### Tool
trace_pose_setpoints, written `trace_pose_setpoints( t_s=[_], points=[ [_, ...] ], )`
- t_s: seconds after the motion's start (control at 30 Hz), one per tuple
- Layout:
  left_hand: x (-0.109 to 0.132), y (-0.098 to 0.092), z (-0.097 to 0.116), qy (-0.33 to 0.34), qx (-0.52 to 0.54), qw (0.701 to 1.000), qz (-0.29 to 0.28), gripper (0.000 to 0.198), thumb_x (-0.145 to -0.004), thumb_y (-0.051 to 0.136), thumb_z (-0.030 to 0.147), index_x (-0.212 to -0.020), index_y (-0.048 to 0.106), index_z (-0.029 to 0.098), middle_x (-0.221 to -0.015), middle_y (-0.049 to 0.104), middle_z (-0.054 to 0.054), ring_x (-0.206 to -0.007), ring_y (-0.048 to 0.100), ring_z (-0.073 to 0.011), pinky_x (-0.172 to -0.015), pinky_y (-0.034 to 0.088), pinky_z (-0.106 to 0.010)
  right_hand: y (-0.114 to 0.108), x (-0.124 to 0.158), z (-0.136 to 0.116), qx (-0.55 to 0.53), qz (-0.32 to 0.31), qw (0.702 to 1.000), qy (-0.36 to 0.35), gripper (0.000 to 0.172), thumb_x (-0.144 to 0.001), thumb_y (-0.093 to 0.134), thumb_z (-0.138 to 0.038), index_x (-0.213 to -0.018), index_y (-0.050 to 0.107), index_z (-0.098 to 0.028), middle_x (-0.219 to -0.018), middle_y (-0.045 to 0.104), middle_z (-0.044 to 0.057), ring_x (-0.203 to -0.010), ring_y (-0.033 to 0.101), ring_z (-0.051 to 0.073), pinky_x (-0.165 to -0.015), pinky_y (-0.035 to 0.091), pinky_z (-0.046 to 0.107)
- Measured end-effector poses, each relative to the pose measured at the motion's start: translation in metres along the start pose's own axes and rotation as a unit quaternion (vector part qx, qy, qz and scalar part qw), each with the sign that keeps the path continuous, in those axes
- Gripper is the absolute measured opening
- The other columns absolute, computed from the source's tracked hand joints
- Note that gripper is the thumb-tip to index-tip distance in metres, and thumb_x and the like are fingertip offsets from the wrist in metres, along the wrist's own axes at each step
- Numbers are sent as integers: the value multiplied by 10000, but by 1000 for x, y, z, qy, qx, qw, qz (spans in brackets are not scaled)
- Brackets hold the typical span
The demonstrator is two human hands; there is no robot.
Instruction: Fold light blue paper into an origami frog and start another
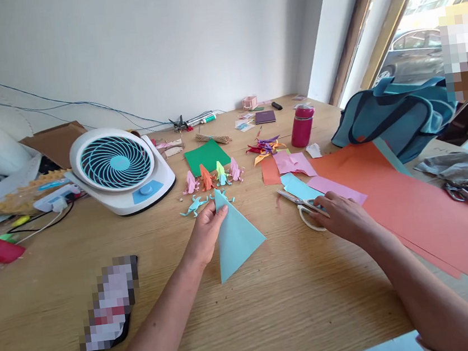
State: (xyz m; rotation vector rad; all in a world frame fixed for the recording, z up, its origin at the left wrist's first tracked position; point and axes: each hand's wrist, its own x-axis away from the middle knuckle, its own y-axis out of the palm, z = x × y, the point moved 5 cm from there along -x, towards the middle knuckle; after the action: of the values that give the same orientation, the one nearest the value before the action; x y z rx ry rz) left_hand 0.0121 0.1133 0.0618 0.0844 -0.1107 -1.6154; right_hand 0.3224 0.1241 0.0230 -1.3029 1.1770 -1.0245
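Note:
My left hand (205, 230) pinches a light blue paper triangle (238, 241) near its top corner, holding it over the wooden table. The fingers of my right hand (344, 215) are on the scissors (300, 199), which have pale handles and point to the upper left; part of the handles is hidden under the hand. Light blue paper pieces (300, 186) and a pink sheet (339, 187) lie beside the blades. Beyond my left hand stand several small folded paper figures, among them an orange one (206, 177) and a blue one (195, 204).
A white fan (116, 160) stands at left, and a phone (109, 308) lies in front of it. Behind the figures is a green sheet (207, 156). Large orange sheets (406, 206), a red bottle (302, 125) and a teal bag (388, 118) occupy the right. A person is at the far right edge.

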Motion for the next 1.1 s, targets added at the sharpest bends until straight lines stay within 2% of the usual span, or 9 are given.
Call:
trace_pose_setpoints(
  t_s=[0.2, 0.33, 0.4, 0.5, 0.57, 0.67, 0.77, 0.9, 1.1],
  points=[
    [-1, 1, -7, -69, 76, 994, -23, 318, -691, 799, 320, -927, 641, 177, -757, 684, 13, -679, 631, -138, -678, 490, -249, 5, -5, 0, -25, 6, 1000, -4, 241, -930, 477, -394, -907, 587, -181, -965, 628, 112, -917, 618, 272, -670, 372, 316],
    [-3, -4, -3, -83, 117, 990, -15, 326, -672, 813, 261, -950, 667, 170, -775, 705, 10, -673, 638, -125, -695, 502, -244, 0, -3, -4, -188, 42, 981, -4, 247, -927, 475, -427, -951, 570, -201, -884, 643, 75, -795, 587, 231, -641, 376, 310],
    [-5, -8, -3, -89, 138, 986, 3, 306, -667, 816, 241, -933, 683, 165, -764, 710, 10, -659, 637, -122, -683, 504, -242, -4, 1, -16, -324, 24, 945, -26, 293, -930, 478, -479, -1012, 569, -213, -848, 626, 47, -719, 546, 195, -614, 379, 296],
    [-8, -17, -2, -89, 163, 982, 34, 258, -668, 813, 219, -890, 695, 165, -776, 725, 3, -672, 652, -131, -682, 512, -248, -9, 11, -46, -495, -84, 859, -97, 396, -896, 529, -573, -1048, 593, -213, -790, 566, 24, -677, 495, 170, -572, 363, 278],
    [-10, -22, -1, -81, 174, 980, 50, 247, -669, 811, 216, -885, 700, 166, -801, 736, -4, -693, 664, -138, -696, 520, -252, -13, 21, -65, -560, -147, 805, -132, 491, -846, 574, -635, -1063, 602, -196, -751, 543, 19, -670, 484, 164, -584, 374, 279],
    [-13, -29, 2, -61, 177, 980, 74, 249, -671, 812, 224, -886, 701, 168, -802, 741, -8, -709, 675, -146, -702, 526, -254, -13, 37, -87, -612, -241, 728, -192, 560, -897, 449, -683, -1039, 605, -164, -728, 565, 34, -649, 513, 155, -615, 412, 289],
    [-14, -35, 3, -41, 171, 980, 92, 255, -678, 805, 231, -899, 696, 165, -804, 745, -17, -726, 686, -159, -707, 531, -260, -8, 49, -99, -628, -306, 674, -240, 575, -925, 402, -674, -990, 616, -144, -697, 565, 29, -563, 523, 129, -569, 421, 277],
    [-15, -39, 5, -28, 165, 981, 99, 269, -685, 799, 238, -921, 694, 162, -812, 749, -22, -757, 696, -170, -737, 536, -269, -5, 56, -107, -643, -353, 627, -260, 605, -918, 401, -686, -995, 626, -130, -670, 553, 20, -525, 538, 125, -531, 428, 267],
    [-14, -34, 4, -46, 167, 981, 90, 257, -663, 813, 235, -875, 692, 156, -771, 737, -7, -687, 673, -143, -693, 523, -247, -9, 57, -111, -641, -363, 624, -262, 586, -929, 404, -667, -1010, 633, -134, -702, 571, 29, -551, 559, 127, -549, 448, 268]
  ],
)
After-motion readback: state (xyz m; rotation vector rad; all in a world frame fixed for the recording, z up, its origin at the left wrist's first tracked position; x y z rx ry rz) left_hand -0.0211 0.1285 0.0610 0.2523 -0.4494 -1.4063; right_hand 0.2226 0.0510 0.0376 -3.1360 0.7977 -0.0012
